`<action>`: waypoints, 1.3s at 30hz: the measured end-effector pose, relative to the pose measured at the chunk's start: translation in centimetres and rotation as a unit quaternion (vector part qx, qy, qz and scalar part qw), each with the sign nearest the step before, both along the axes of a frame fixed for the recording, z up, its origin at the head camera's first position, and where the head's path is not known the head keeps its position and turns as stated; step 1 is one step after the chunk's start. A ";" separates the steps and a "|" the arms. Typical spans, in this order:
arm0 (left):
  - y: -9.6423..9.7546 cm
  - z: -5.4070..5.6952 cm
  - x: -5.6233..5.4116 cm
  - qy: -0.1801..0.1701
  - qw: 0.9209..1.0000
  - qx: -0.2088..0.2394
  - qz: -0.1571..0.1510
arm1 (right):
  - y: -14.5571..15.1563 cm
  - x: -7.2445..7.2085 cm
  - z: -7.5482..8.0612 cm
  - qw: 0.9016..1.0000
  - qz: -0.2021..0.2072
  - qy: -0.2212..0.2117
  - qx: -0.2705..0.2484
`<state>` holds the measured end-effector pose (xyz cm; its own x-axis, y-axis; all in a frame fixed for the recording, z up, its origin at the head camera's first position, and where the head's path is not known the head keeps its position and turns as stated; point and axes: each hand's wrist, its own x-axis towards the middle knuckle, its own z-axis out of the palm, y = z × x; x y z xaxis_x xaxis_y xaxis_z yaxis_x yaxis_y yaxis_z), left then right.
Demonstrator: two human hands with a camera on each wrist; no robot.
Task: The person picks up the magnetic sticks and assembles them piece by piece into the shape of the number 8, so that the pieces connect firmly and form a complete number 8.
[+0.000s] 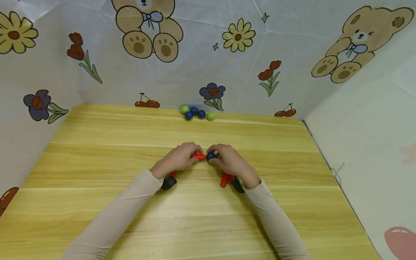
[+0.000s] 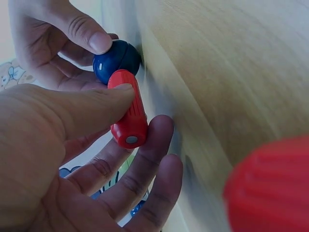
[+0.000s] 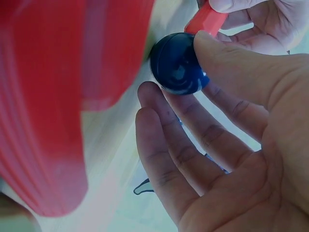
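Near the middle of the table, my left hand pinches a short red ribbed rod between thumb and fingers. A silvery disc shows in the rod's near end in the left wrist view. My right hand holds a glossy dark blue ball with thumb and fingertips. The rod's far end meets the ball's side, overlapping it in the left wrist view. In the right wrist view, the blue ball has a fine seam, and the rod sits just behind it.
At the table's back edge lie several blue balls and two light green balls. More red rods are by the right wrist, with another red piece under the left. A printed cloth rises behind.
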<state>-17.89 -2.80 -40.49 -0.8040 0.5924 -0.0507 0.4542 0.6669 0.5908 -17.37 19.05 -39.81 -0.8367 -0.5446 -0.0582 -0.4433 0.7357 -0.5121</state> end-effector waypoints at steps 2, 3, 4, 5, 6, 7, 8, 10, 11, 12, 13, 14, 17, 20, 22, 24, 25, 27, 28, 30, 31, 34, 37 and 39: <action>0.0 0.0 0.0 -0.001 1.000 0.001 -0.001 | 0.0 0.0 0.0 1.000 -0.001 -0.004 0.002; 0.1 0.0 0.0 -0.001 1.000 0.000 -0.001 | 0.0 0.0 -0.1 1.000 -0.001 -0.004 0.003; 0.1 0.0 0.0 -0.001 1.000 -0.001 -0.001 | 0.0 0.0 -0.1 1.000 -0.003 -0.004 0.003; 0.1 0.0 0.0 -0.001 1.000 -0.002 -0.001 | 0.0 0.1 -0.1 1.000 -0.002 -0.003 0.004; 0.1 0.0 0.0 -0.001 1.000 -0.003 -0.001 | 0.0 0.1 -0.1 1.000 -0.002 0.000 0.004; 0.2 0.0 0.0 -0.002 1.000 -0.004 -0.001 | -0.1 0.1 -0.1 1.000 -0.001 0.003 0.002; 0.2 0.1 0.0 -0.001 1.000 -0.004 0.000 | -0.1 0.2 -0.1 1.000 0.000 0.006 0.000; 0.2 0.1 0.0 -0.003 1.000 -0.004 0.000 | -0.1 0.3 -0.1 1.000 0.003 0.014 -0.003; 0.3 0.1 0.0 -0.005 1.000 -0.004 0.001 | -0.2 0.3 -0.2 1.000 0.004 0.018 -0.004; 0.2 0.1 0.0 -0.006 1.000 -0.002 0.000 | -0.2 0.3 -0.2 1.000 0.004 0.021 -0.004; 0.2 0.1 0.0 -0.007 1.000 -0.002 0.000 | -0.2 0.3 -0.2 1.000 0.004 0.023 -0.003; 0.2 0.1 0.0 -0.009 1.000 -0.001 0.001 | -0.3 0.3 -0.2 1.000 0.003 0.026 -0.002; -0.3 0.3 -0.2 -0.021 1.000 0.004 -0.002 | -0.3 0.3 -0.3 1.000 -0.001 0.028 0.004; -1.4 0.5 -0.8 -0.047 0.999 0.023 -0.003 | -0.3 0.2 -0.4 1.000 -0.002 0.029 0.006; -2.3 0.8 -1.4 -0.064 0.997 0.039 0.004 | -0.3 0.1 -0.5 0.999 -0.001 0.031 0.008; -3.2 0.9 -2.2 -0.074 0.996 0.056 0.017 | -0.3 0.1 -0.5 0.999 0.001 0.036 0.007; -3.7 0.8 -2.7 -0.076 0.995 0.063 0.028 | -0.3 0.1 -0.5 0.999 0.002 0.039 0.007; -4.5 0.8 -3.7 -0.077 0.993 0.077 0.048 | -0.3 0.0 -0.5 0.999 0.003 0.043 0.007; -4.9 0.7 -4.2 -0.079 0.992 0.085 0.057 | -0.3 0.0 -0.4 0.999 0.004 0.044 0.008; -5.5 0.4 -5.2 -0.102 0.986 0.104 0.075 | -0.3 0.1 -0.4 0.999 0.003 0.044 0.011; -5.8 0.2 -5.8 -0.117 0.983 0.116 0.083 | -0.3 0.1 -0.4 0.999 0.002 0.043 0.012; -6.5 -0.8 -7.3 -0.181 0.963 0.166 0.111 | -0.4 0.2 -0.4 0.999 0.003 0.038 0.013; -6.8 -1.7 -8.7 -0.237 0.934 0.228 0.138 | -0.3 0.3 -0.5 0.999 0.002 0.034 0.008; -6.7 -1.9 -9.3 -0.262 0.917 0.263 0.148 | -0.3 0.3 -0.5 0.999 0.000 0.033 0.004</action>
<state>-27.22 -9.53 -42.41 -0.8804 0.4060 -0.2451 -0.1383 0.2745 0.9516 -17.12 18.75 -40.27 -0.8388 -0.5444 -0.0078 -0.4758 0.7401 -0.4753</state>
